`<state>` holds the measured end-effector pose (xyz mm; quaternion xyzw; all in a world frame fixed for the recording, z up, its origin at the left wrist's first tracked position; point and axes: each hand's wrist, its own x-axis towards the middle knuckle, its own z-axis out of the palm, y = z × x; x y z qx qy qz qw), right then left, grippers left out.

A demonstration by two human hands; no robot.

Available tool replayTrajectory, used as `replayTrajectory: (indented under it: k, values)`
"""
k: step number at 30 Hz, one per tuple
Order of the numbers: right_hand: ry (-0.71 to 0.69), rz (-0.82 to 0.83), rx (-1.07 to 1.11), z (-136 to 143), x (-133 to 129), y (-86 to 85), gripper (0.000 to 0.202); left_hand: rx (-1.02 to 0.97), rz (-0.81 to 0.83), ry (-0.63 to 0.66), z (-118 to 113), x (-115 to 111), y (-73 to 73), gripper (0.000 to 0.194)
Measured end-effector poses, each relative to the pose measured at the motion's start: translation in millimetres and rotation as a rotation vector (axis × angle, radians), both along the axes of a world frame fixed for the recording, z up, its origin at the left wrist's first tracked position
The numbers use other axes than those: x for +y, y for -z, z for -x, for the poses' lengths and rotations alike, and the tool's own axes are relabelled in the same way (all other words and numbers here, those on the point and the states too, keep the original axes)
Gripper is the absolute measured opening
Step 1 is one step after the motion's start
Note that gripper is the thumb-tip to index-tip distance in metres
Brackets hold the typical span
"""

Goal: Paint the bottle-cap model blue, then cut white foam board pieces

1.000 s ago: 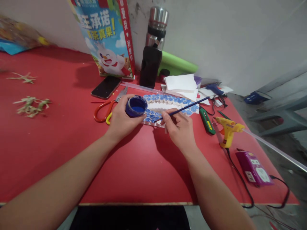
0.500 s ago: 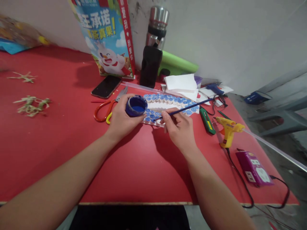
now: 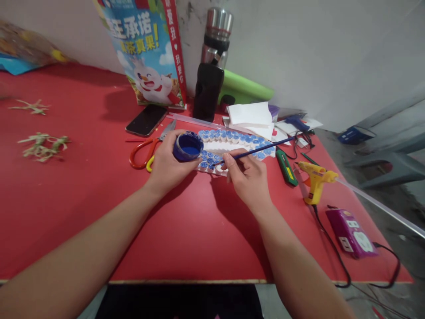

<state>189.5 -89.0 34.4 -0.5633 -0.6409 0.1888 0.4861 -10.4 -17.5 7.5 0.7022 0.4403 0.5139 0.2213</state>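
A red table (image 3: 186, 248) carries a long white piece (image 3: 219, 147) studded with blue-topped rounds (image 3: 214, 135); at its near side are the left hand (image 3: 163, 161) and right hand (image 3: 248, 180), both gripping: the left an open jar (image 3: 182, 156) of blue paint (image 3: 190, 147), the right a slim blue brush (image 3: 259, 149), tip at the near rounds

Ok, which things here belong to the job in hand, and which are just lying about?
In hand or being worked on:
blue paint jar, left hand
brush, right hand
white piece with blue rounds, at the brush tip

Apparently just lying about:
phone
scissors
green cutter
yellow glue gun
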Motion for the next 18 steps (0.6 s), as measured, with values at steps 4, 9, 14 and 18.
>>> replayTrajectory:
  k: [4, 9, 14, 18]
  values:
    - [-0.022, 0.016, -0.01, -0.1, -0.1, -0.3, 0.027, 0.001, -0.007, 0.002, 0.4, -0.1, 0.2, 0.055]
    - [0.008, 0.016, 0.003, -2.5, -0.2, -1.4, 0.027, -0.002, -0.019, 0.0, 1.1, 0.7, 1.0, 0.055]
    - [0.004, 0.026, -0.005, -2.2, 0.3, -0.8, 0.026, 0.007, -0.01, 0.001, 1.1, 0.5, 0.5, 0.054]
    - [0.014, 0.013, -0.019, -1.8, -0.3, -2.1, 0.026, 0.01, -0.013, 0.002, 0.7, -0.2, -0.1, 0.054]
